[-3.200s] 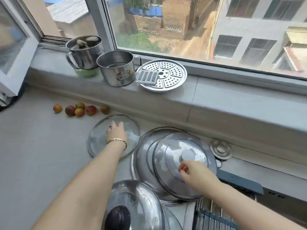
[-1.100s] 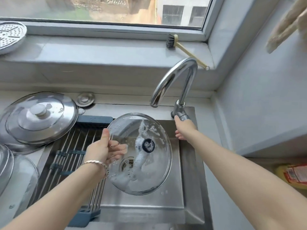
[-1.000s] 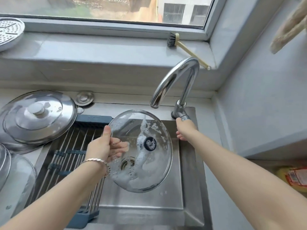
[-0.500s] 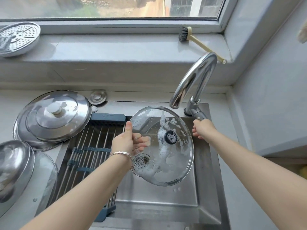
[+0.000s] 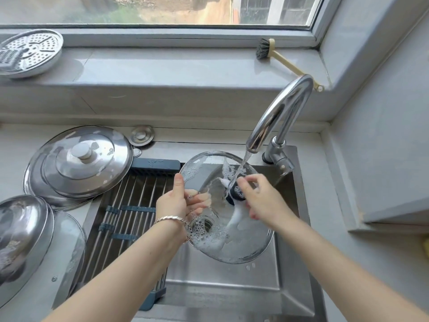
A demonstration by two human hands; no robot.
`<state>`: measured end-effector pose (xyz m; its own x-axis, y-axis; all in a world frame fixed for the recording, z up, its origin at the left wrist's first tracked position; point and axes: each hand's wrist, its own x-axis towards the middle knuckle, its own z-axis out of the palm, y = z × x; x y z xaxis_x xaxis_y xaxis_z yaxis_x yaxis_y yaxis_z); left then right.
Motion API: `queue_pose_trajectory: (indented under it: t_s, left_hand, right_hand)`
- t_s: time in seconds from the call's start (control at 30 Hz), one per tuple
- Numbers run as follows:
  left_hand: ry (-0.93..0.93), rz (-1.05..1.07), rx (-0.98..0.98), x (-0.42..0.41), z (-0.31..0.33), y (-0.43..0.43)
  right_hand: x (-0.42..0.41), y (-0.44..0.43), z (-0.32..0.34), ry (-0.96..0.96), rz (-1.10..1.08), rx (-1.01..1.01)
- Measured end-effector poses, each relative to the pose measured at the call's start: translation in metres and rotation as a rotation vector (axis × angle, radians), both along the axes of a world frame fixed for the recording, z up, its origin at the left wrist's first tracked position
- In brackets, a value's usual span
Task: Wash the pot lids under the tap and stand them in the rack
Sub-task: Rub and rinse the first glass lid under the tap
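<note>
The left hand (image 5: 174, 204) is pinching the near-left rim of the glass lid (image 5: 243, 248). Its thumb is lying on the upper face and its fingers are curling behind the glass, showing through it. The lid is hanging over the sink (image 5: 232, 289), to the right of this hand and tilted. Its knobbed face is turning up toward the person and its far edge is rising toward the tap (image 5: 278, 112). Seen this way it is reading as an oval, with the long axis running from beside the left thumb down and away to the right.

The right hand (image 5: 261, 202) is reaching onto the dark knob (image 5: 235, 194) with bent fingers. Blur is making it impossible to tell whether they are gripping the knob or only touching it. A stream of water (image 5: 240, 169) is falling just left of those fingertips and striking the glass by the knob. White foam (image 5: 233, 223) is trailing below the right hand's palm.

The drain is showing only dimly through the suds and glass under the left wrist. Left of that hand, the rack (image 5: 137, 201) is lying across the sink, its near end passing under the forearm. Further left, stacked steel lids (image 5: 79, 163) are resting on the counter, and another pair (image 5: 23, 231) is being cut off by the frame edge.
</note>
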<state>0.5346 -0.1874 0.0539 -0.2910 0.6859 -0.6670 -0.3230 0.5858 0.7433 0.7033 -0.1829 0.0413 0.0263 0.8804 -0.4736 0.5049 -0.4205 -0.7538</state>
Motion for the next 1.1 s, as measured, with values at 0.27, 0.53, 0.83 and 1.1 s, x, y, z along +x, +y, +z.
queue_pose_trajectory:
  t_s: [0.27, 0.53, 0.83, 1.1]
  left_hand:
    - [0.034, 0.033, -0.001, -0.024, 0.006, -0.012]
    - [0.054, 0.063, 0.009, -0.027, 0.009, -0.017]
    - [-0.071, 0.294, 0.042, -0.013, 0.013, -0.018]
    - [-0.031, 0.284, 0.051, -0.021, 0.019, -0.026]
  right_hand:
    - [-0.023, -0.004, 0.009, 0.578, -0.066, -0.073]
    - [-0.038, -0.004, 0.013, 0.456, -0.112, -0.045]
    - [-0.073, -0.041, -0.010, -0.285, 0.056, 0.356]
    - [-0.046, -0.030, -0.011, -0.398, 0.149, 0.234]
